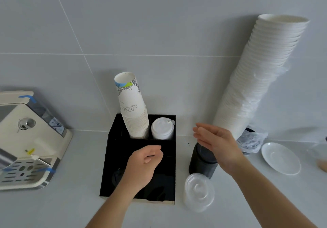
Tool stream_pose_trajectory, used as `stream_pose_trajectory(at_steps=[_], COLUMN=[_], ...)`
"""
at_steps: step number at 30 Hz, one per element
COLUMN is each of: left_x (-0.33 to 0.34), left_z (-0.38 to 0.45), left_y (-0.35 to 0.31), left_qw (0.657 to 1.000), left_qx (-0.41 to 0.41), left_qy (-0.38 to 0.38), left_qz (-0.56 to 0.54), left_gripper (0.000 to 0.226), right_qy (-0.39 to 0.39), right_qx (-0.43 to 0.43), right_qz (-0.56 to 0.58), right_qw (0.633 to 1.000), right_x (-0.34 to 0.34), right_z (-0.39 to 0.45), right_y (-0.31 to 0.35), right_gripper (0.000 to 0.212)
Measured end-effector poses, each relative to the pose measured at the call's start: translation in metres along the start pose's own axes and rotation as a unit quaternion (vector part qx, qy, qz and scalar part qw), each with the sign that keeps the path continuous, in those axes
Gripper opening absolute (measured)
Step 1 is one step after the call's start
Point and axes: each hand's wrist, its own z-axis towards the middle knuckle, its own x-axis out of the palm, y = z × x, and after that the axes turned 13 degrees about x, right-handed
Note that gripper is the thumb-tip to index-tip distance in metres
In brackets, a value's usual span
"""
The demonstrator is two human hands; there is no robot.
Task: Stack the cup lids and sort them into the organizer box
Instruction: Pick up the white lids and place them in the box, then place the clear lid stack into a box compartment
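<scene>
A black organizer box (109,158) stands on the counter. Its back compartments hold a stack of printed paper cups (133,107) and a stack of white lids (161,128). My left hand (144,165) hovers over the box's middle with fingers loosely curled and nothing visible in them. My right hand (215,142) is flat with fingers apart above a stack of black lids (200,164) standing right of the box. A stack of clear lids (199,191) stands in front of the black one. Dark lids lie dimly in a front compartment (115,176).
A cream coffee machine (26,139) sits at the left. A tall leaning stack of white cups (261,71) in a plastic sleeve rests against the wall at the right. A white saucer (281,158) lies at the far right.
</scene>
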Motion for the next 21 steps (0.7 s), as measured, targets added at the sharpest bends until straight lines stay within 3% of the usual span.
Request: stream_pose_trajectory(at_steps=[7,17,21], left_x=[0.037,0.082,0.095], left_z=[-0.064,-0.107,-0.108], left_y=[0.017,0.054,0.057], left_qw=[0.968,0.909,0.894], left_qx=[-0.144,-0.308,-0.341], left_qy=[-0.033,-0.039,-0.045], left_qz=[-0.202,-0.278,-0.287], left_gripper=[0.018,0.042,0.051], right_qy=[-0.012,-0.062,-0.064], right_qx=[0.066,0.152,0.190], right_qz=[0.116,0.119,0.118], right_qw=[0.991,0.979,0.973], right_x=[-0.043,-0.069,-0.073], right_z=[-0.042,-0.054,-0.044], right_y=[-0.048,-0.111,-0.139], right_gripper=[0.020,0.015,0.022])
